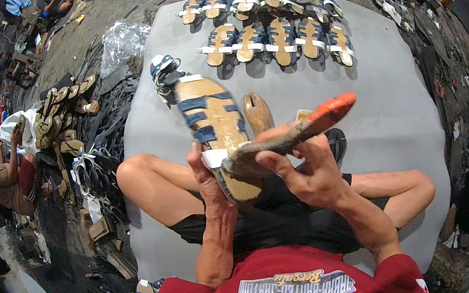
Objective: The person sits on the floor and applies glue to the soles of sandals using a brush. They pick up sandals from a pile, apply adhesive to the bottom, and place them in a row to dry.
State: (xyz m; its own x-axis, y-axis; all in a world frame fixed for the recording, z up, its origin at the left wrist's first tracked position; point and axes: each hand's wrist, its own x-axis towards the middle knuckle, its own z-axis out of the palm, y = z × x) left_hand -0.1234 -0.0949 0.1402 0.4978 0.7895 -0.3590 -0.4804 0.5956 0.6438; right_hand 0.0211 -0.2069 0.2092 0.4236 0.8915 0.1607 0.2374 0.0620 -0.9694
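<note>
My left hand (211, 182) grips a sandal (215, 110) by its near end and edge. Its tan footbed face looks glossy, with blue strap ends along both sides and white bands near each end. Closed around a long, flat tool (303, 131), my right hand (318, 174) keeps it slanted over the sandal. The tool is worn dark grey with an orange far end; its kind I cannot make out. Its grey end covers part of the sandal's lower half. Just beyond stands a wooden shoe last (258, 114). Beside the sandal's top lies a blue-and-white strapped piece (165, 71).
Several blue-strapped sandals (282, 42) lie in rows across the far part of the grey mat (382, 97). A dark oval piece (336, 145) rests by my right knee. Stacked sandals (56, 119) and a seated person (8, 182) are at left. Crumpled clear plastic (123, 42) lies beyond.
</note>
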